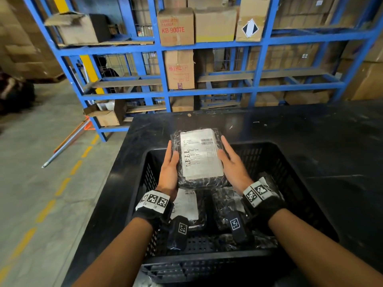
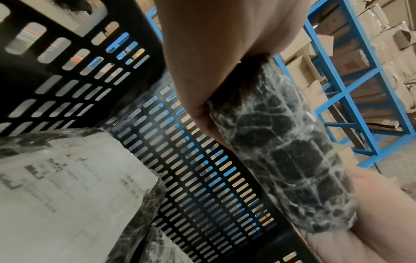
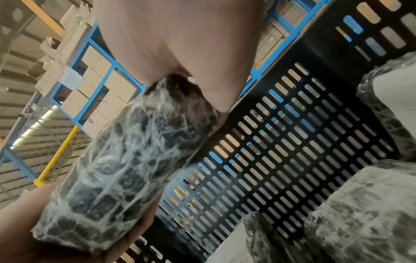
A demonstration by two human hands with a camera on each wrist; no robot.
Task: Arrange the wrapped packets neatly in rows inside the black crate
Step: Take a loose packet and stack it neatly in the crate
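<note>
Holding 1 packet (image 1: 200, 156) — 2 hands (image 1: 170, 170) (image 1: 234, 165) — above 1 crate (image 1: 290, 183).

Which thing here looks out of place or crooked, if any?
Inside the black crate, nothing looks damaged or spilled. The left hand and right hand carry one wrapped packet above it. On the floor left, a long pole lies slanted.

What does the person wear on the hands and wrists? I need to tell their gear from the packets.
Both hands, left hand and right hand, are bare, forearms unsleeved. Each wrist carries a black strap with a white band of black square-pattern markers, plus a black camera pod bearing one marker.
</note>
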